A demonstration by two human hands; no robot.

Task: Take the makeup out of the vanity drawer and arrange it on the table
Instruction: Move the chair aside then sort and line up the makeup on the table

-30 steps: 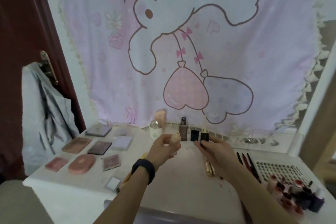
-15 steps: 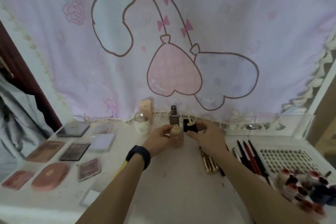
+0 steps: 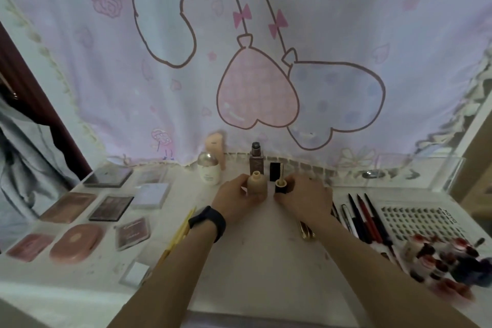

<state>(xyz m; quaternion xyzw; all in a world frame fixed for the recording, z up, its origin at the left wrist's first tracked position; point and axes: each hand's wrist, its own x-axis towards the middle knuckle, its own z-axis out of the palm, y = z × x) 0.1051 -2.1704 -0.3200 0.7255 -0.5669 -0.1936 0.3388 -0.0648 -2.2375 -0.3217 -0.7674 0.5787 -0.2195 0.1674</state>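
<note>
Gripping a beige bottle upright, the left hand sits beside the right hand pinching a small black bottle.

a home bedroom: cartoon curtain behind a makeup-strewn vanity table.

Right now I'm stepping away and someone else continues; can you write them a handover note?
Left hand grips the beige bottle; right hand holds the small black bottle. Both seem to stand on the table, before the brown bottle and black box.
Done: palettes laid out left, pencils and nail polishes right.
Left: release both bottles; drawer not in view, so check it.
</note>
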